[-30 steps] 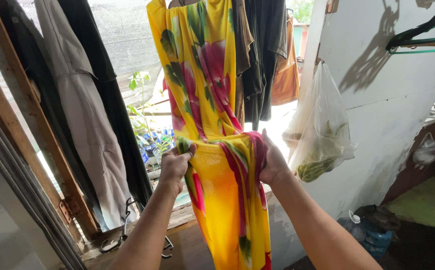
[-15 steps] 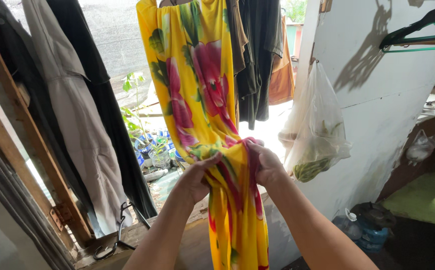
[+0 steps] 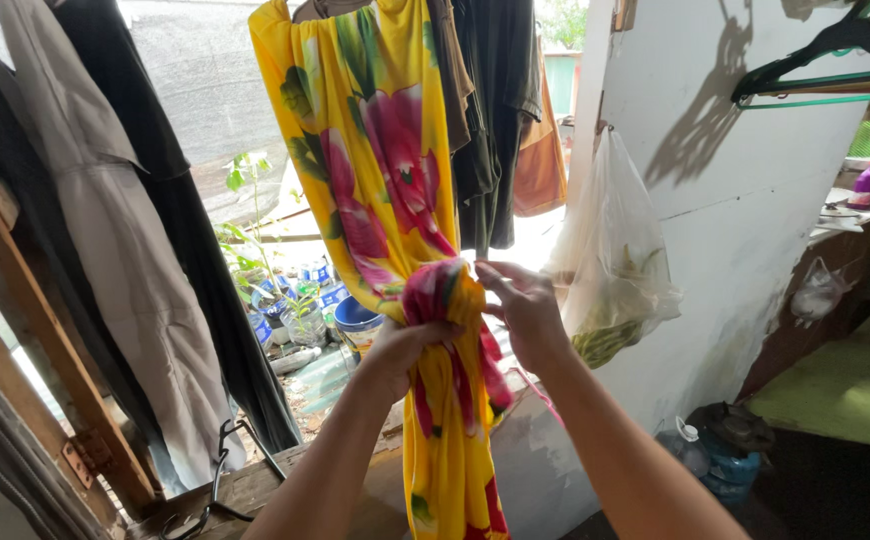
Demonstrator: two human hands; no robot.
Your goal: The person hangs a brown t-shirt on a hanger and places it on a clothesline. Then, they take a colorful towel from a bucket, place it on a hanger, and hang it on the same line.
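Observation:
A yellow cloth with large pink flowers and green leaves (image 3: 375, 170) hangs from above at the middle of the head view. My left hand (image 3: 405, 345) grips it where it is bunched into a narrow bundle, about halfway down. My right hand (image 3: 520, 305) sits just to the right of the bunch, fingers on the fabric's edge. Below my hands the cloth falls in a gathered strip (image 3: 445, 440).
Grey and black garments (image 3: 125, 220) hang at the left, dark ones (image 3: 495, 120) behind the cloth. A clear plastic bag of green vegetables (image 3: 610, 270) hangs on the white wall (image 3: 755, 220). Potted plants and bottles (image 3: 285, 300) stand outside. A blue jug (image 3: 720, 455) sits low right.
My hands have come together, gathering the spread cloth into a tight bunch. My left hand has closed around it and my right hand has shifted to its edge. The view has drifted right.

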